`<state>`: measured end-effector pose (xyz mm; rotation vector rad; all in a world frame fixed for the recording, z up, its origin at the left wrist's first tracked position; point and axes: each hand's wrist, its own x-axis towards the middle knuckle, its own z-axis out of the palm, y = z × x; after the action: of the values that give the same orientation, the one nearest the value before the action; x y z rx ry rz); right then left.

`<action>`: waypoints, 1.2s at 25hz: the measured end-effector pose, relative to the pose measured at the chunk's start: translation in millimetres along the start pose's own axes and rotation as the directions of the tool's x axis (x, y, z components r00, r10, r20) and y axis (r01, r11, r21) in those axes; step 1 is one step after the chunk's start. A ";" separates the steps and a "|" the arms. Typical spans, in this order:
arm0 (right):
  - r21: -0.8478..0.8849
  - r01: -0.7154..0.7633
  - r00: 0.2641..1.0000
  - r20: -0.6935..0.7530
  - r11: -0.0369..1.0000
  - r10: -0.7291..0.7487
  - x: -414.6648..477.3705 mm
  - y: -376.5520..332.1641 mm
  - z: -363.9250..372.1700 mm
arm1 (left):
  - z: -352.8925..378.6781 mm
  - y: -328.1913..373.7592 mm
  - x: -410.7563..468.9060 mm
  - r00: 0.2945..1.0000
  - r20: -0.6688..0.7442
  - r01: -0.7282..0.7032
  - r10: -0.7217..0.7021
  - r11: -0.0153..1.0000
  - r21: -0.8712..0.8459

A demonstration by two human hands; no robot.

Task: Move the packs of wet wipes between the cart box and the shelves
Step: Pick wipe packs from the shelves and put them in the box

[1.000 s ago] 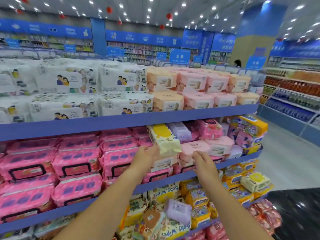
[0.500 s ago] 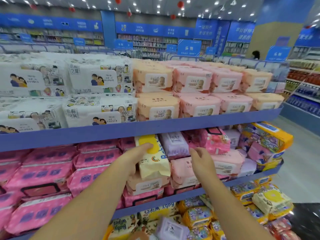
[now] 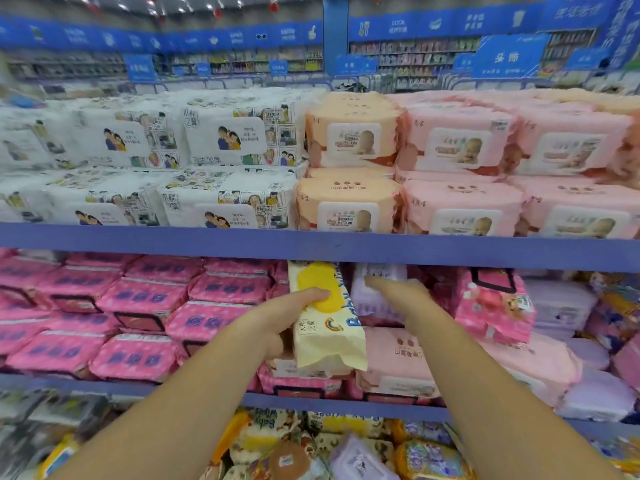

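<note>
left hand: grips the yellow pack, thumb across its round yellow lid, other fingers mostly hidden behind it.
yellow pack: on end on the middle shelf, cream wrapper, standing on a low stack of pink packs, top just under the top shelf.
right hand: fingers straight, laid on the lavender pack, not curled round it.
lavender pack: just right of the yellow pack, above a pale pink pack.
hot pink packs: stacked left of the yellow pack.
top shelf: white packs left, peach packs beside them, 2 high.
</note>
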<state>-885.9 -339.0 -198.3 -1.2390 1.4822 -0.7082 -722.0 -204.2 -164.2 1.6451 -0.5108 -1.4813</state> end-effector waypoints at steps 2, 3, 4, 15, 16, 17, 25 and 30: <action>0.033 -0.010 0.997 0.070 0.999 0.008 -4.1 -4.9 -4.5 | -4.3 -9.5 -12.7 1.000 -0.002 0.004 -0.005 0.999 -0.043; 0.045 0.005 0.996 0.091 0.999 -0.009 -5.4 -4.5 -7.0 | -8.7 -17.1 -18.9 1.000 -0.007 -0.010 0.009 0.998 -0.058; 0.050 0.000 0.993 0.115 0.999 -0.006 -11.3 -4.7 -9.2 | -15.2 -26.3 -24.4 1.000 -0.021 -0.025 0.023 0.997 -0.068; 0.196 0.101 0.836 0.514 0.975 -0.190 -154.0 56.3 94.3 | -172.5 -161.3 -138.9 0.957 -0.278 -0.177 0.084 0.927 -0.331; 0.203 0.103 0.821 0.535 0.974 -0.198 -171.5 58.2 119.3 | -199.3 -179.6 -155.0 0.940 -0.330 -0.207 0.090 0.917 -0.341; 0.212 0.104 0.806 0.555 0.972 -0.207 -187.6 60.8 143.4 | -223.9 -196.3 -170.7 0.922 -0.377 -0.232 0.091 0.908 -0.348; 0.109 0.081 0.621 0.772 0.991 -0.136 -340.4 94.7 364.6 | -408.8 -342.7 -324.2 0.752 -0.656 -0.348 -0.073 0.800 -0.488; 0.039 0.061 0.519 0.853 0.997 -0.065 -418.4 121.7 480.4 | -499.2 -424.0 -380.3 0.585 -0.780 -0.391 -0.220 0.766 -0.510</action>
<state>-501.3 171.3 -309.4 -1.3477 0.5830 -0.0539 -428.9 481.2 -298.1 1.4648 0.4212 -0.5294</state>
